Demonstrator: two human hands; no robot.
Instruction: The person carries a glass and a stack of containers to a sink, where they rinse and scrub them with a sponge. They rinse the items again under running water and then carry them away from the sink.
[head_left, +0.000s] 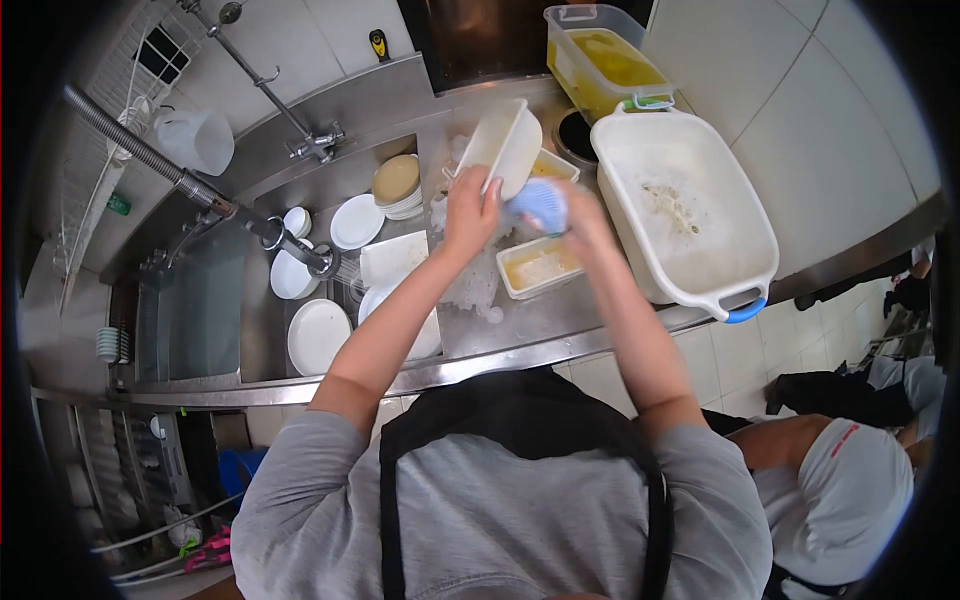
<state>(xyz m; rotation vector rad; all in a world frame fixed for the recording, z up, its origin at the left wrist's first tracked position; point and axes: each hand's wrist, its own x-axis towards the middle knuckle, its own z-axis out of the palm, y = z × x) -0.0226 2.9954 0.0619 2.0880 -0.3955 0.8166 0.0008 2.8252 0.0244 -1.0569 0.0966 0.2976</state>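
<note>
My left hand (472, 213) is closed on the end of a white rectangular container (520, 148), which is tilted up over the steel counter. A blue scrubbing pad (541, 206) is in my right hand (582, 218), close against the container's lower end; motion blurs these fingers. Just below my hands, a second white container (540, 268) with yellowish contents or residue rests on the counter. Another such container (556, 167) shows partly behind the held one. White suds (470, 288) lie on the metal around them.
Left of my hands, a sink holds white plates (357, 221), a stack topped by a tan plate (397, 180), and bowls, under a spray hose (240, 215). At right stand a white tub (710, 250) and a clear bin of yellow liquid (600, 60). Another person (835, 490) is behind, at right.
</note>
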